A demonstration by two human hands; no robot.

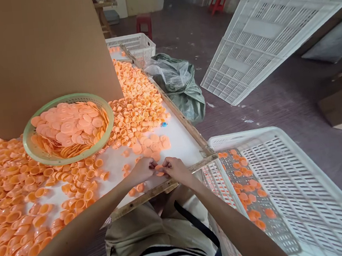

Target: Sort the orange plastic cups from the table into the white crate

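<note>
Close together over the front edge of the table, my left hand (143, 171) and my right hand (177, 170) pinch one small orange plastic disc (159, 168) between them. Fingers of both hands are closed on it, and part of the piece is hidden behind them. Just beyond my hands lie flat orange discs (150, 144) on the white tabletop (185, 147). A few orange cups (139, 187) rest beside my left wrist. To the left, a pale green basket (110, 128) holds a heap of flat orange discs, with many loose orange cups (43, 192) around it.
A tall cardboard sheet (40, 48) stands behind the basket. Wooden strips (185, 122) edge the table. At my right sits a white crate (285, 173) with orange pieces inside. Further off are stacked white crates (259, 33), a green sack (182, 90) and a red stool (144, 25).
</note>
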